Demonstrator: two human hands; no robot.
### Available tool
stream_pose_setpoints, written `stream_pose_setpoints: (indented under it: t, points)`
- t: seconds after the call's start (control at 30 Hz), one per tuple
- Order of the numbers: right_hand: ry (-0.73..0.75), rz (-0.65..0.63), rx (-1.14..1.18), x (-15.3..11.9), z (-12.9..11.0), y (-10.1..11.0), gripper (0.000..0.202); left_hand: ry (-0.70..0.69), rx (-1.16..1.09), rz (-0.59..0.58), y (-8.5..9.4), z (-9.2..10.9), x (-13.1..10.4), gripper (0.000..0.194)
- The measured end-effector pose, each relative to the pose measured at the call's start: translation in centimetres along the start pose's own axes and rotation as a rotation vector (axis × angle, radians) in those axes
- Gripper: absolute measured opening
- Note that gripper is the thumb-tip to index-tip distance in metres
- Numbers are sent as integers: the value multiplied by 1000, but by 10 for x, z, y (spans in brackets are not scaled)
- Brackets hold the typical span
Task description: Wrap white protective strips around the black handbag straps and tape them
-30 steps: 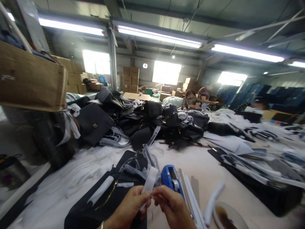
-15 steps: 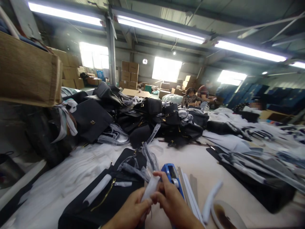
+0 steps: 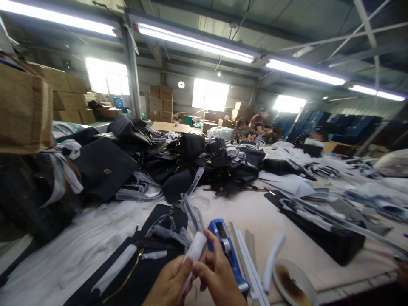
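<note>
A white rolled wrap (image 3: pixel 196 247), soft-looking and tube-shaped, stands tilted between my hands. My left hand (image 3: pixel 170 278) closes on its lower part, thumb pressed along it. On its right side, my right hand (image 3: pixel 219 274) also grips it, index finger reaching up its edge and thumb near the left one. Underneath and to the left lies a black bag (image 3: pixel 124 276) with a gold zipper, its handle (image 3: pixel 168 231) covered in clear plastic. Another white roll (image 3: pixel 114 267) rests on that bag. A blue tape dispenser (image 3: pixel 234 265) stands just right of my right hand.
White strips (image 3: pixel 250 263), a curved white tube (image 3: pixel 273 263) and a round dish (image 3: pixel 293 282) with a brown stain lie to the right. Black bags (image 3: pixel 191 165) are heaped at the back. White sheets (image 3: pixel 79 246) cover the left side. Co-workers (image 3: pixel 244 131) sit far off.
The view has turned slightly right, so the scene sits further left. Both hands still hold the white roll, and more of its upper end shows above my fingers.
</note>
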State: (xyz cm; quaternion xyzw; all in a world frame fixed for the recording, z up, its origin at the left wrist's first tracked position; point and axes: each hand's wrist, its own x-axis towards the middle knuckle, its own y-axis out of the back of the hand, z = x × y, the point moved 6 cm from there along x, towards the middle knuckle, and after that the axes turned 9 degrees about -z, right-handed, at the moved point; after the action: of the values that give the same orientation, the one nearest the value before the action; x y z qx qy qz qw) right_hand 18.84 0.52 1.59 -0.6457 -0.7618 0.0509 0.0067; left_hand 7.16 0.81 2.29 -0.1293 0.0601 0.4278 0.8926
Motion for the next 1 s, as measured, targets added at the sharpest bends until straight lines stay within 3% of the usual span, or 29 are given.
stream_pose_setpoints:
  t: [0.13, 0.3, 0.5, 0.73, 0.9, 1.0]
  points:
    - [106, 37, 63, 3, 8, -9, 81, 86, -142, 13, 8, -11, 2, 69]
    - [227, 80, 127, 12, 7, -23, 80, 209, -387, -80, 17, -15, -3, 58]
    - [340, 118, -247, 21, -4, -23, 81, 298, -533, -245, 14, 3, -11, 48]
    - [398, 135, -510, 31, 11, -19, 84, 326, -648, -405, 16, 13, -14, 38]
    - [315, 133, -548, 33, 15, -7, 62, 301, -634, -300, 30, -2, -9, 49]
    - [226, 205, -486, 21, 16, 4, 57, 261, -531, -183, 32, -12, -6, 58]
